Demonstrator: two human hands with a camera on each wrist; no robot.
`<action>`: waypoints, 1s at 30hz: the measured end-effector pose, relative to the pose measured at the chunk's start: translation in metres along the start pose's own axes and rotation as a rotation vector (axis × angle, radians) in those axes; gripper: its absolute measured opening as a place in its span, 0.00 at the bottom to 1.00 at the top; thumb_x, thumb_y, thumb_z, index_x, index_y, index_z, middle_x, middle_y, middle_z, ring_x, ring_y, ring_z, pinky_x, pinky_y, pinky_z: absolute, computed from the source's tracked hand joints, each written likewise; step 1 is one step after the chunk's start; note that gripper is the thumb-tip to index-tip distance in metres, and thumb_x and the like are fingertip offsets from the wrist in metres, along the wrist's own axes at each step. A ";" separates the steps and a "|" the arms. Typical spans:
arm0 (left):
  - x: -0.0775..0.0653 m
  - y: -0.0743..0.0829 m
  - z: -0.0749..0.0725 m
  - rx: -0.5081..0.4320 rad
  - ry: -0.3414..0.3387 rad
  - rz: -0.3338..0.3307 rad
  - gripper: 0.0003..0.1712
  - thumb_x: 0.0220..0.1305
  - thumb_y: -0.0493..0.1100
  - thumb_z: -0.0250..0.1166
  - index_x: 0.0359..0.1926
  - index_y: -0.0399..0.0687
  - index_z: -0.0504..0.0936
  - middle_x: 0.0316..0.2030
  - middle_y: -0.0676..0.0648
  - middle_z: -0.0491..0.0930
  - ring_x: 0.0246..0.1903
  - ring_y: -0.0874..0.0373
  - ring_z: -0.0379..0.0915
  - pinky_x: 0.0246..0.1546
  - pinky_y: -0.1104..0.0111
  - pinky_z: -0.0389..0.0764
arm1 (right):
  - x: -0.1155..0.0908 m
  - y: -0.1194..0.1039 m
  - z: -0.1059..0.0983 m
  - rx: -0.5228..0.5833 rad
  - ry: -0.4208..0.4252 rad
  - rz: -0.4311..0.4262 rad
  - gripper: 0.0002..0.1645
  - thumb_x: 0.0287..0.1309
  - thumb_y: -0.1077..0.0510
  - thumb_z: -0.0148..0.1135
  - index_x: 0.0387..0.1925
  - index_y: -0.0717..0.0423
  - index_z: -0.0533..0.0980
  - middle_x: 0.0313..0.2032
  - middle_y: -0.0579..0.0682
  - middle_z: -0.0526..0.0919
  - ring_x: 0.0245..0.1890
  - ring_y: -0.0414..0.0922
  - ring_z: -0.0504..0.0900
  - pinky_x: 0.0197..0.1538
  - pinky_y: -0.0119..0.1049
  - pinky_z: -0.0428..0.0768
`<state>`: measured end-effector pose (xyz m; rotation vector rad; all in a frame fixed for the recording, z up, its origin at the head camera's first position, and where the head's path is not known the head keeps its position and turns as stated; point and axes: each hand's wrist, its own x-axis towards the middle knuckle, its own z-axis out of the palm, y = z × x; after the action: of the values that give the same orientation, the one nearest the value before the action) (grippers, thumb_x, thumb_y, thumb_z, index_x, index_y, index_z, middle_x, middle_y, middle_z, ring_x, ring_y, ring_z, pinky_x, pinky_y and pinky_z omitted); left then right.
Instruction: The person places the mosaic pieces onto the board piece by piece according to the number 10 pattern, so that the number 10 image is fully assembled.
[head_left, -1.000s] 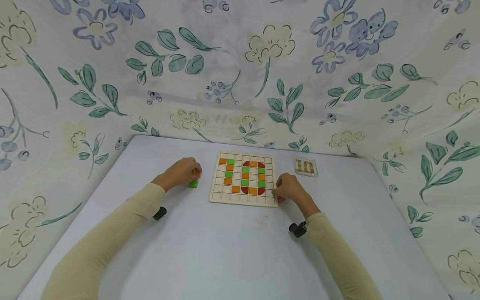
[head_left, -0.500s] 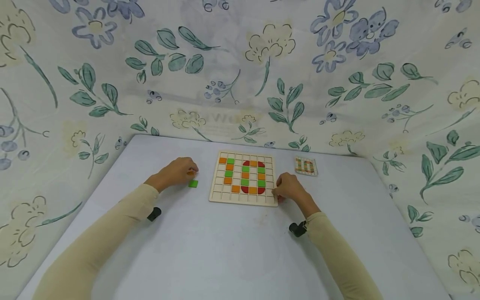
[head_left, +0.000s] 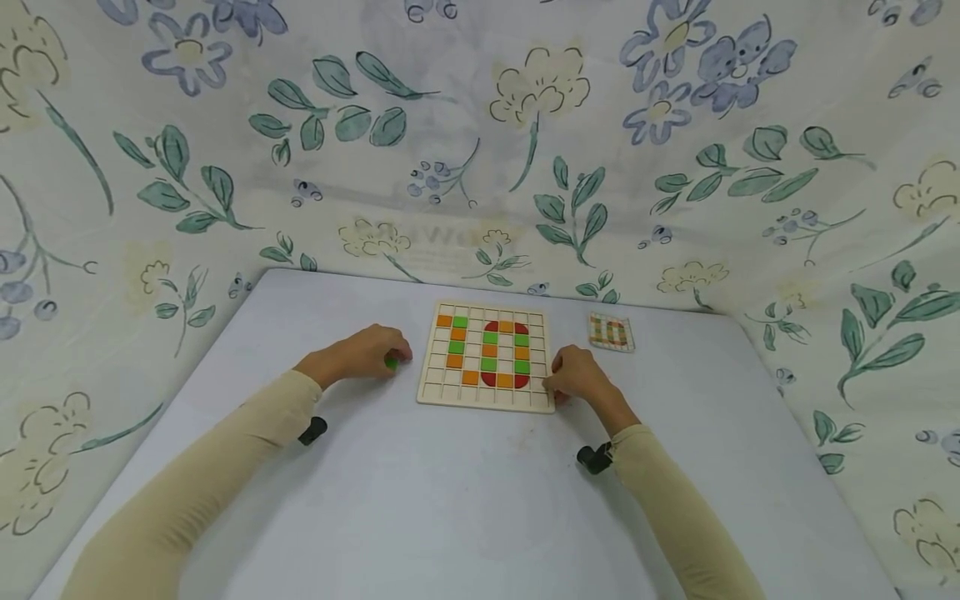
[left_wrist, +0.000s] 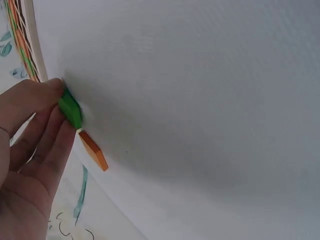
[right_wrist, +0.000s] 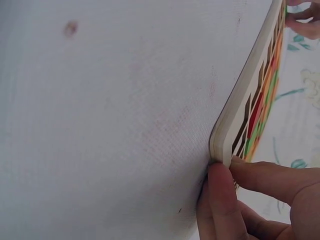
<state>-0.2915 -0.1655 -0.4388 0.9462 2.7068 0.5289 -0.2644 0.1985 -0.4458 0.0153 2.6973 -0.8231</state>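
In the head view, my left hand (head_left: 372,352) is left of a wooden grid board (head_left: 450,394), with a green square tile (head_left: 392,362) pinched between thumb and fingers. The left wrist view shows that green tile (left_wrist: 70,110) tilted at the fingertips. Just past it is an orange tile (left_wrist: 93,150), hidden by the hand in the head view. Orange, green and red tiles sit in the board's cells, shaped like a 1 and a 0. My right hand (head_left: 577,372) grips the board's right edge near its front corner, thumb on top, fingers against the side (right_wrist: 222,195).
A small card (head_left: 611,332) with a similar coloured pattern lies right of the board on the white table (head_left: 480,500). Flowered cloth (head_left: 480,150) stands behind the table and along its sides. A dark wrist camera (head_left: 595,459) hangs below the right sleeve.
My left hand held an orange tile, drew slightly left, then came back right. It now pinches the green tile that lay on the table. The right hand keeps its place on the board.
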 end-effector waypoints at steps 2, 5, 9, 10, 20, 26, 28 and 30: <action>0.002 0.005 0.001 -0.016 0.018 0.001 0.17 0.52 0.29 0.70 0.46 0.40 0.85 0.41 0.48 0.82 0.39 0.56 0.74 0.46 0.63 0.79 | 0.000 0.000 0.000 -0.003 0.002 0.002 0.16 0.54 0.59 0.70 0.38 0.66 0.76 0.27 0.55 0.80 0.22 0.44 0.82 0.26 0.33 0.78; 0.006 0.017 0.003 -0.042 0.047 0.026 0.17 0.53 0.30 0.70 0.47 0.39 0.84 0.41 0.47 0.82 0.40 0.56 0.75 0.46 0.63 0.80 | 0.000 0.000 -0.001 -0.006 0.004 0.002 0.15 0.54 0.60 0.70 0.38 0.66 0.76 0.27 0.55 0.80 0.21 0.44 0.83 0.27 0.33 0.78; 0.015 0.035 0.009 -0.053 0.049 0.076 0.17 0.54 0.32 0.71 0.47 0.39 0.84 0.42 0.47 0.82 0.40 0.56 0.75 0.47 0.64 0.79 | 0.001 0.001 0.000 0.004 0.005 -0.002 0.15 0.54 0.60 0.70 0.38 0.66 0.75 0.27 0.55 0.80 0.21 0.44 0.83 0.27 0.33 0.79; 0.018 0.039 0.011 -0.055 0.041 0.082 0.17 0.54 0.32 0.72 0.48 0.39 0.85 0.41 0.47 0.82 0.40 0.56 0.75 0.47 0.64 0.79 | 0.001 0.001 0.000 0.005 0.006 -0.005 0.15 0.54 0.60 0.70 0.38 0.66 0.75 0.27 0.55 0.80 0.21 0.44 0.83 0.27 0.33 0.79; 0.039 0.066 0.029 -0.091 0.007 0.072 0.18 0.57 0.34 0.71 0.50 0.43 0.84 0.44 0.50 0.81 0.41 0.57 0.74 0.49 0.68 0.78 | 0.000 0.001 0.002 0.005 0.010 -0.007 0.15 0.54 0.60 0.69 0.38 0.66 0.76 0.27 0.55 0.80 0.21 0.44 0.83 0.27 0.32 0.80; 0.041 0.070 0.031 -0.081 0.022 0.097 0.17 0.57 0.35 0.71 0.49 0.42 0.84 0.44 0.48 0.81 0.41 0.55 0.74 0.49 0.66 0.78 | 0.001 0.001 0.002 0.007 0.008 -0.009 0.15 0.54 0.60 0.69 0.38 0.66 0.76 0.28 0.55 0.80 0.22 0.44 0.83 0.27 0.32 0.80; 0.040 0.069 0.029 -0.079 0.024 0.095 0.17 0.56 0.35 0.72 0.49 0.42 0.84 0.44 0.48 0.81 0.41 0.56 0.75 0.49 0.66 0.78 | 0.001 0.001 0.001 0.003 0.004 -0.012 0.15 0.54 0.60 0.69 0.38 0.66 0.76 0.28 0.55 0.80 0.22 0.44 0.83 0.27 0.32 0.80; 0.040 0.066 0.029 -0.068 0.026 0.101 0.17 0.56 0.35 0.72 0.49 0.42 0.85 0.43 0.49 0.81 0.41 0.56 0.75 0.49 0.66 0.79 | 0.001 0.001 0.000 -0.003 0.004 -0.011 0.15 0.54 0.60 0.69 0.39 0.66 0.76 0.28 0.55 0.80 0.22 0.44 0.83 0.28 0.33 0.80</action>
<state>-0.2762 -0.0843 -0.4416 1.0695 2.6556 0.6530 -0.2653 0.1993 -0.4467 0.0011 2.7044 -0.8232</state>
